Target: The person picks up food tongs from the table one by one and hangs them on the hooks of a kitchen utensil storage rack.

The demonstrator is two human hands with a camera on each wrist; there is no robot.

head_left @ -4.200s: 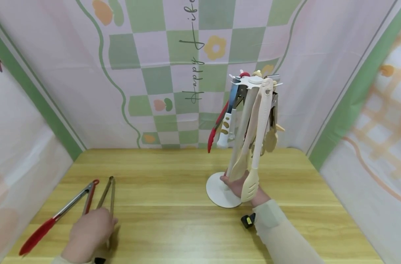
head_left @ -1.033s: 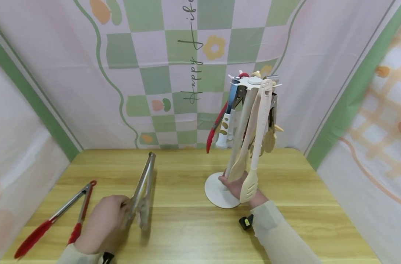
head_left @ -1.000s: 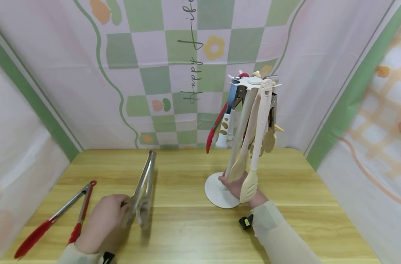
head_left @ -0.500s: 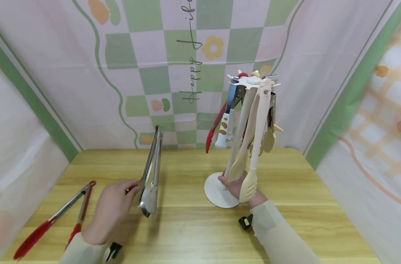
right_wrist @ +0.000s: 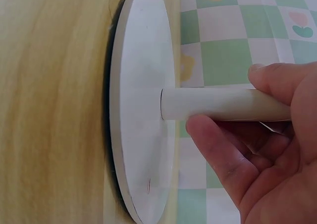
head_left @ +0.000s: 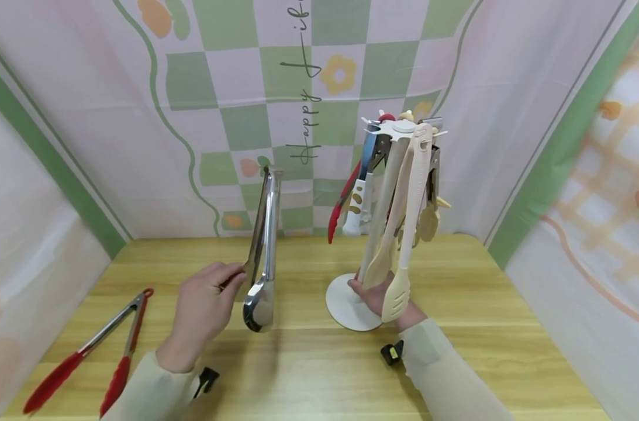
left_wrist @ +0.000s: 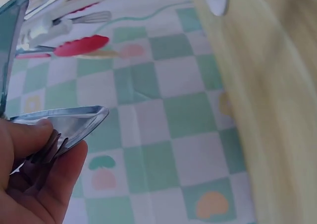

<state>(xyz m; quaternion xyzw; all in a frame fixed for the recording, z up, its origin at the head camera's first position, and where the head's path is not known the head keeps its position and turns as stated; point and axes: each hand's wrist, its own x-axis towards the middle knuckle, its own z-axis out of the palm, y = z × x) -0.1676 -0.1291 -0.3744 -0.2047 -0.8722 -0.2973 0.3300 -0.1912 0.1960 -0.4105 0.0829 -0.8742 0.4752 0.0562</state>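
Note:
Metal tongs (head_left: pixel 269 234) are held up off the table by my left hand (head_left: pixel 203 301), their hinge end pointing up and away. Thumb and fingers pinch one arm near its tip; in the left wrist view the shiny tong end (left_wrist: pixel 74 122) sits between them. My right hand (head_left: pixel 378 295) grips the white pole (right_wrist: pixel 218 104) of a utensil stand just above its round base (head_left: pixel 345 307). From the stand's top hooks hang several utensils, among them a cream slotted spoon (head_left: pixel 397 295), a red-tipped pair of tongs and a white-handled tool (head_left: pixel 355 207).
Red-tipped tongs (head_left: pixel 121 374) lie spread on the wooden table (head_left: pixel 308 374) at the left, beside my left forearm. A patterned cloth (head_left: pixel 235 76) hangs behind the table and along both sides.
My left hand has picked the metal tongs up from the left side of the table, then raised them and carried them right towards the stand. The right hand keeps its grip on the pole.

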